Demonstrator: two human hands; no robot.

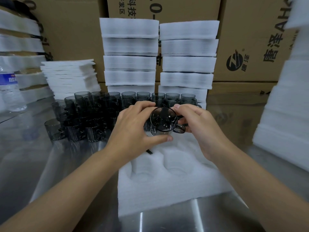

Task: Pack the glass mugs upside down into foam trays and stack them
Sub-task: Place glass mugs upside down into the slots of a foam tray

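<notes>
While printed cardboard cartons (250, 30) wall off the far side, a stainless steel table (50, 164) fills the near ground. Two tall stacks of white foam trays (130, 47) stand side by side at the far middle, against the cartons. One open foam tray (167, 190) lies near centre on the table, round pockets facing up. A pile of thin foam sheets (70, 76) sits far left of the stacks. A crowd of smoky grey glass mugs (93, 111) stands on the table in front of the stacks, left of the hands. A clear water bottle (10, 91) stands at the left edge. The left hand (133, 124) grips a single mug (163, 121) above the far part of the open tray, fingers over it and thumb beneath. The right hand (200, 124) pinches the same mug from the right, by its handle. One round end of the mug faces the camera.
</notes>
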